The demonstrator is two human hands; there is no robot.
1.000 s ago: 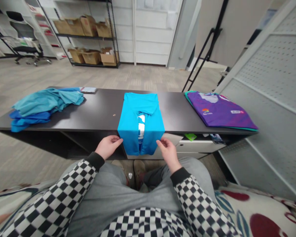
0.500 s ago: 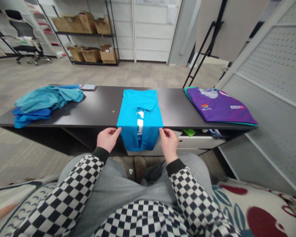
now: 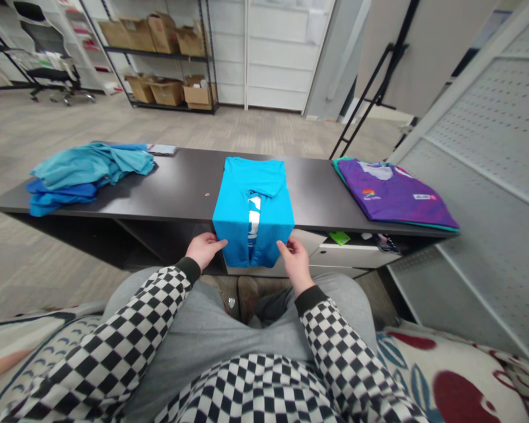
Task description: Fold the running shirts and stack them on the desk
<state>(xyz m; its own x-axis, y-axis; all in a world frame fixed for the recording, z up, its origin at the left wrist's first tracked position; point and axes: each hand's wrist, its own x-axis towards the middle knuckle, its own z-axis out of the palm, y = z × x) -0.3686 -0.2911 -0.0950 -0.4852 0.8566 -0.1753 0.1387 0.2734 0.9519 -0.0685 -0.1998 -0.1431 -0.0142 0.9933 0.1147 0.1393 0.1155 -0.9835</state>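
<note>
The bright blue shirt [image 3: 237, 200], folded inward, drapes over the tabletop's [image 3: 176, 187] front edge. Left hand [image 3: 204, 249] and right hand [image 3: 294, 258] pinch its opposite sides below that edge, thumbs against fingers.

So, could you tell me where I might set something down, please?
The dark cabinet top is bare between the crumpled blue clothes and the bright blue shirt, bar a speck and pale flat item, and between that shirt and the purple shirt. Clothing crowds both ends; the blue overhang, left hand and right hand crowd the middle front.
</note>
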